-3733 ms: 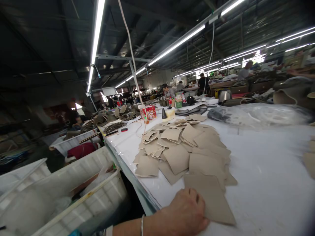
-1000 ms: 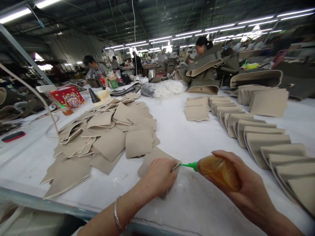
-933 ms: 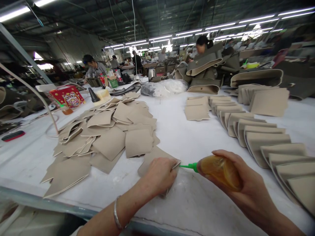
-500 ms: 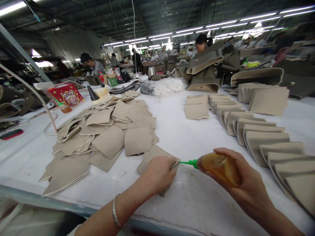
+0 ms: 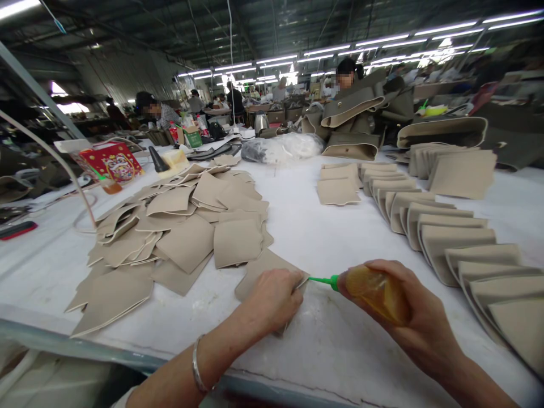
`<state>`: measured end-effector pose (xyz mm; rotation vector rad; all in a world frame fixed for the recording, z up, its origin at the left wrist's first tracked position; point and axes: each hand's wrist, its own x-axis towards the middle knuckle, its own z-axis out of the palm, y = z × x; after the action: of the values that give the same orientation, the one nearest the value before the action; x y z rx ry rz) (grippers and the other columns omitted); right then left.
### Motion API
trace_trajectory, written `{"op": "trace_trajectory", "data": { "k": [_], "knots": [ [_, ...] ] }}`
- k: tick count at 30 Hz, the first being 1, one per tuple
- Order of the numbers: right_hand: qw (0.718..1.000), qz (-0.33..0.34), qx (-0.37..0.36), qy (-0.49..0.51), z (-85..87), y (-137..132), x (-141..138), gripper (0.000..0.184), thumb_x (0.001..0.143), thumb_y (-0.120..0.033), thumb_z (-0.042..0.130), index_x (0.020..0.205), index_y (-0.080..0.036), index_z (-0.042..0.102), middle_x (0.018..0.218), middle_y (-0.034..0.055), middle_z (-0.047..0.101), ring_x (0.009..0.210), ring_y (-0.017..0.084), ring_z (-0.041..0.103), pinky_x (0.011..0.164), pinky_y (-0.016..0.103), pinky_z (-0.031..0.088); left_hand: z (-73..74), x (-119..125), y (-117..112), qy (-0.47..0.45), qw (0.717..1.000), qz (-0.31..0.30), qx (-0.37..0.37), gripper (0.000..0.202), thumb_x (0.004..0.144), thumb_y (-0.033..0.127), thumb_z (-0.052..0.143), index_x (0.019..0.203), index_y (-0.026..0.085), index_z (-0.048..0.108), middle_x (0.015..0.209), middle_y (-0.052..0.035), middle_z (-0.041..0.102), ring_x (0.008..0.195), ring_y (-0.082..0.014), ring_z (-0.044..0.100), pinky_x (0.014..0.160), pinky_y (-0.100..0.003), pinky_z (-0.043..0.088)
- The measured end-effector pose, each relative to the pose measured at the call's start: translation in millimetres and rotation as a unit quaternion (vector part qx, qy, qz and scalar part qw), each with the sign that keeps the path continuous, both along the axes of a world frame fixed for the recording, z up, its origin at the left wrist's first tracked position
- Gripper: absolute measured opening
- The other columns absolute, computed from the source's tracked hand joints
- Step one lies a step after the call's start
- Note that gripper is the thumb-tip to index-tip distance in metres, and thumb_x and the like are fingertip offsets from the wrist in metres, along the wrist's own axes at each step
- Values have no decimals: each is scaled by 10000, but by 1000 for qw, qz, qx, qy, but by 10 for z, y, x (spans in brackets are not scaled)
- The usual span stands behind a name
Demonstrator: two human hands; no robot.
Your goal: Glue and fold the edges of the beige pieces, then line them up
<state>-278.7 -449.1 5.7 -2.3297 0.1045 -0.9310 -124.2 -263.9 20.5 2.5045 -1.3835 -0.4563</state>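
Observation:
My left hand [image 5: 274, 297] is closed on a beige leather-like piece [image 5: 263, 266], gripping it near its right corner above the white table. In my right hand [image 5: 419, 317] is a squeeze bottle [image 5: 376, 292] of amber liquid, tilted on its side. Its thin green nozzle [image 5: 323, 280] points left, with the tip at the edge of the held piece. Whether any liquid is coming out is too small to tell. A loose pile of similar beige pieces [image 5: 187, 243] lies to the left of my left hand.
A long overlapping row of folded beige pieces [image 5: 454, 232] runs down the right side. Dark bags [image 5: 352, 119] and a clear plastic bag [image 5: 283, 148] are at the back. A red box [image 5: 113, 161] and another amber bottle [image 5: 109, 185] stand at left. People work beyond.
The view has shifted very slightly. Both hands keep almost the same pose, and the nozzle tip stays at the edge of the held piece.

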Motion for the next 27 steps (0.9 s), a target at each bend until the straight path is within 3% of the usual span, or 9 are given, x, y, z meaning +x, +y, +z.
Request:
{"op": "trace_trajectory", "data": {
  "k": [9, 12, 15, 20, 27],
  "knots": [
    [995, -47, 85, 36, -22, 66, -69, 373, 857, -414, 680, 1172, -294, 520, 1075, 35, 584, 872, 225, 621, 729, 294, 534, 109, 11, 24, 19, 1000, -10, 0, 356, 833, 181, 425, 1097, 257, 651, 915, -50, 719, 894, -248, 661, 765, -300, 464],
    [992, -32, 110, 57, -62, 89, -102, 376, 858, -406, 681, 1178, -286, 522, 1086, 36, 591, 871, 223, 628, 698, 275, 535, 135, 20, 33, 39, 999, -11, 8, 368, 836, 173, 432, 1116, 259, 655, 970, -46, 722, 929, -242, 657, 809, -293, 465],
    [987, -18, 136, 83, -107, 109, -142, 377, 862, -409, 678, 1180, -277, 524, 1088, 37, 600, 863, 217, 635, 677, 257, 534, 131, 37, 45, 52, 999, -10, 3, 397, 854, 173, 421, 1173, 263, 640, 1045, -42, 717, 978, -237, 647, 864, -293, 461],
    [984, -66, 154, 63, -154, 169, -162, 410, 835, -445, 692, 1173, -268, 539, 1098, 30, 585, 885, 221, 612, 730, 274, 517, 91, 59, 70, 64, 998, -9, -4, 453, 867, 170, 392, 1259, 258, 601, 1122, -38, 701, 1053, -239, 625, 921, -307, 454],
    [972, -60, 212, 88, -131, 341, -213, 411, 832, -465, 680, 1171, -279, 540, 1070, 15, 604, 870, 217, 615, 730, 266, 502, 49, 55, 95, 70, 997, -6, -26, 479, 879, 170, 373, 1308, 255, 568, 1185, -26, 678, 1099, -231, 606, 968, -323, 446]
  ]
}}
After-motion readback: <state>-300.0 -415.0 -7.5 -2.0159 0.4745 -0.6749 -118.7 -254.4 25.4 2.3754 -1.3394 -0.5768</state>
